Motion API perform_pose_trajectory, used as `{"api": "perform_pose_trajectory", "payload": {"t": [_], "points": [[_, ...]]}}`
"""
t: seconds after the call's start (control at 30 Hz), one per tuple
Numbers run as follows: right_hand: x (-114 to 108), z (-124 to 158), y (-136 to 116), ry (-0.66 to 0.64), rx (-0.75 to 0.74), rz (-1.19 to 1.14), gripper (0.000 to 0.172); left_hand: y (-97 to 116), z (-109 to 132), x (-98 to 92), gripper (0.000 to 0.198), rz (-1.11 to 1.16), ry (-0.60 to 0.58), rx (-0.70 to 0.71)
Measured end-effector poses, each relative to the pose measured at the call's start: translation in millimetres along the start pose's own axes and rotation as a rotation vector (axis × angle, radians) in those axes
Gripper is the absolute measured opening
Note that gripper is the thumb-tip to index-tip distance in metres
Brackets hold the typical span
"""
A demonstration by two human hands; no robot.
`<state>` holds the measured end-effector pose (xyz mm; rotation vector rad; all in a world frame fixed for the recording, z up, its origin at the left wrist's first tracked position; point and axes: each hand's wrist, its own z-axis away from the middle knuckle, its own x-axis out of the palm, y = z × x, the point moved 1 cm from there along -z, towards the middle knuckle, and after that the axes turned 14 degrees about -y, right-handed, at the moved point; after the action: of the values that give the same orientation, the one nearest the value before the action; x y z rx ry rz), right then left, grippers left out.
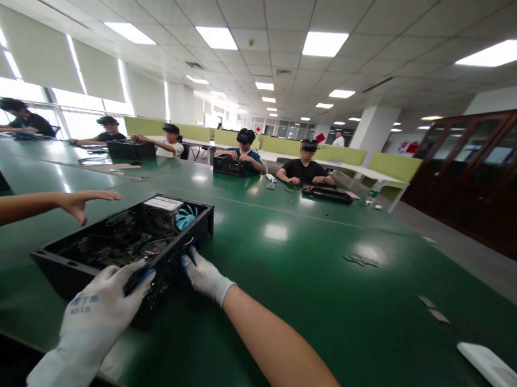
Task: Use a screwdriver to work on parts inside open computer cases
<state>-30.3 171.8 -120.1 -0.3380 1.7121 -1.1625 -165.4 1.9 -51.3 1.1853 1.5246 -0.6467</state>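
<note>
A glossy green table stretches beyond both hands. A boxy black metal computer case, lid off, lies just ahead of them. The left hand, in a white knit glove, closes around a dark blue handle at the case's near wall. The gloved right hand touches the case's side with curled fingers, and I cannot tell whether it grips.

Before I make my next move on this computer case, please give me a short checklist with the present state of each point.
1. Computer case lies flat on the table: ok.
2. Case open on top, fan visible: ok.
3. Left hand grips the blue tool: ok.
4. Right hand touches the case wall: ok.
5. Space around the case free: not ok, another person's hand reaches close to it.
6. Where the tool tip sits: cannot tell.
</note>
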Motion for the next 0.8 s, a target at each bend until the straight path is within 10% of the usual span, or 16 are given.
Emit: {"api": "perform_pose_trajectory", "payload": {"t": [0.17,0.47,0.6,0.8], "points": [[-1,61,12,-0.049,0.059,-0.036,0.090,-9,-3,1.6,0.045,0.099,-0.018,-0.061],[-70,187,60,0.245,0.235,0.049,0.086,-18,-12,3.9,0.057,0.045,0.066,-0.147],[-89,230,84,0.372,0.337,0.028,0.089,15,-7,20.1,0.054,0.122,0.119,-0.113],[-90,246,102,0.473,0.371,0.012,0.094,108,0,73.5,0.039,0.328,-0.224,0.278]]}}
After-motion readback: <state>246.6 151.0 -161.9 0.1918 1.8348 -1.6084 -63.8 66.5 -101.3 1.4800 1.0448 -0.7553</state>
